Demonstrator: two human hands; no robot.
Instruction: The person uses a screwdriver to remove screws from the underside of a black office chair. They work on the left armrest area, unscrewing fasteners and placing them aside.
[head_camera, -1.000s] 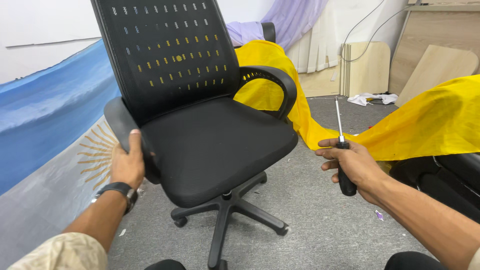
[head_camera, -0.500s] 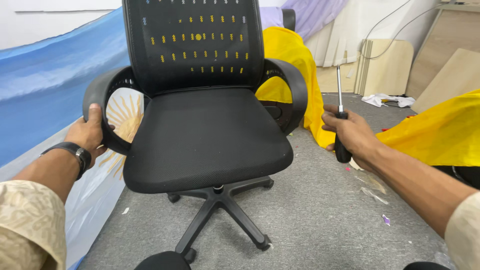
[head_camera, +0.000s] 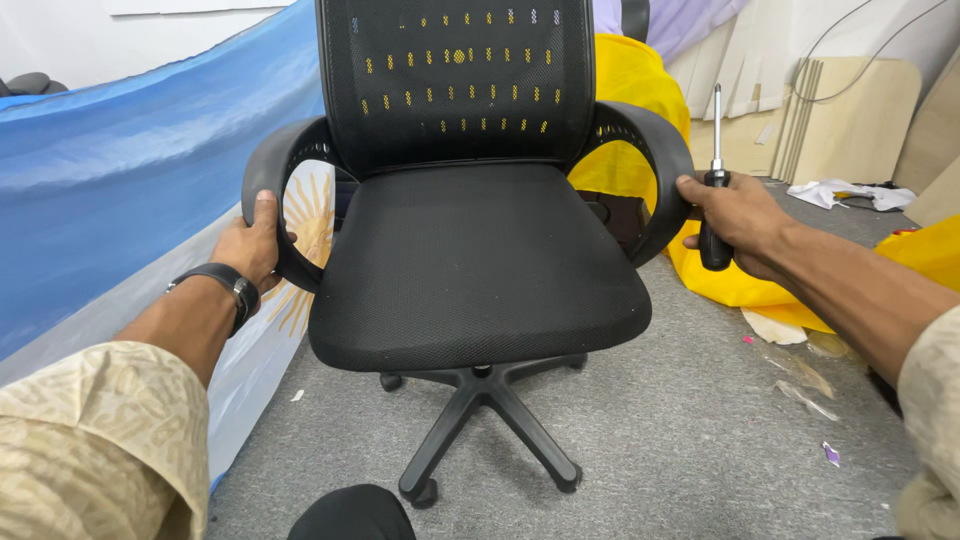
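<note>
Floor: grey carpet, with scraps of paper and film lying at the right.

Flag: blue and white cloth with a yellow sun, spread along the left, behind and below the chair's left arm.

Chair: black office chair, upright in the middle of the view, facing the camera. Mesh back with small yellow and blue marks showing through its holes, padded seat, two looped plastic armrests, a star base on castors standing on the carpet.

Yellow cloth: heaped behind and to the right of the chair, running along the floor to the right edge.

Boards: pale wooden panels leaning against the far wall at the right, with a white rag on the floor before them.

Left hand: closed round the front curve of the left armrest, thumb on top. A dark watch on the wrist, a patterned beige sleeve behind.

Right hand: fingers wrapped round the black handle of a screwdriver, fingertips also touching the outer edge of the right armrest. The steel shaft points straight up.
</note>
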